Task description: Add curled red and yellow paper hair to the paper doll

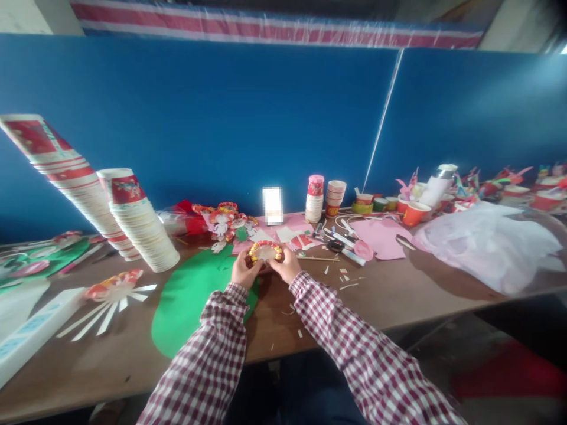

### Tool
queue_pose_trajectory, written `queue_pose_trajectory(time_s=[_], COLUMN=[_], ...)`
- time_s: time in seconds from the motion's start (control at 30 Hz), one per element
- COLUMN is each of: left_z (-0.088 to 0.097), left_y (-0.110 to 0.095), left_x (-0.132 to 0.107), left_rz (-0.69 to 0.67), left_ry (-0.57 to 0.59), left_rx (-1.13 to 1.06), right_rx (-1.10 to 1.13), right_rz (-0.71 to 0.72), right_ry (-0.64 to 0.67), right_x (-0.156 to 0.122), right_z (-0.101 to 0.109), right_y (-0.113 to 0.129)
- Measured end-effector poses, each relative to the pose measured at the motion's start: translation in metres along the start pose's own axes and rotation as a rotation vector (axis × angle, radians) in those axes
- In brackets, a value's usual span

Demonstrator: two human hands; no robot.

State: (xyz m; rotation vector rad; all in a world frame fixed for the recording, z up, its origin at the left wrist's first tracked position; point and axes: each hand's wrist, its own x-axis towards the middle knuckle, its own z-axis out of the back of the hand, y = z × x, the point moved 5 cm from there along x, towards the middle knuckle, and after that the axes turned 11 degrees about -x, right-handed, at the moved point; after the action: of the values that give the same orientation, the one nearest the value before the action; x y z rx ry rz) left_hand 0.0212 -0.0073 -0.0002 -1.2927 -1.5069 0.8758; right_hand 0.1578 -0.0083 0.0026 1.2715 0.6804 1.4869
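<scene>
Between both hands is a round paper-cup craft piece (266, 252) with a pale middle and a folded red and yellow edge. My left hand (245, 269) grips its left side, thumb toward the near edge. On its right side my right hand (287, 267) is closed in the same way. The piece is held just above the table's near part, beside a green paper sheet (186, 307). Behind it lie pink paper (305, 227) and a pile of similar red and white paper pieces (225, 219).
Two tall leaning stacks of paper cups (144, 227) stand at the left, near a cup cut into strips (113, 301) and a long white box (39, 330). Markers (348, 248) and paper scraps lie right of my hands. A plastic bag (491, 242) sits farther right.
</scene>
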Motion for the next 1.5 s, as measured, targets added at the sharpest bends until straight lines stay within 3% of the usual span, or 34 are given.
queue_pose_trajectory(time_s=[0.4,0.73,0.97,1.33,1.5], left_z=[-0.001,-0.001,0.004,0.001,0.002], left_y=[-0.001,-0.003,0.005,0.001,-0.005], left_x=[-0.001,0.001,0.005,0.001,-0.001], left_rz=[-0.010,-0.010,0.048,-0.015,-0.079], left_ry=[0.002,0.000,-0.022,-0.015,-0.042], left_rx=[-0.005,0.115,0.119,0.130,0.171], right_rx=[0.068,0.074,0.020,0.011,-0.106], right_rz=[-0.010,-0.014,-0.011,-0.009,0.010], right_ry=[0.025,0.011,-0.018,0.013,0.049], right_x=[-0.001,0.000,-0.001,-0.003,-0.003], right_z=[0.002,-0.002,-0.002,-0.001,-0.003], right_y=[0.006,0.003,0.002,0.011,0.012])
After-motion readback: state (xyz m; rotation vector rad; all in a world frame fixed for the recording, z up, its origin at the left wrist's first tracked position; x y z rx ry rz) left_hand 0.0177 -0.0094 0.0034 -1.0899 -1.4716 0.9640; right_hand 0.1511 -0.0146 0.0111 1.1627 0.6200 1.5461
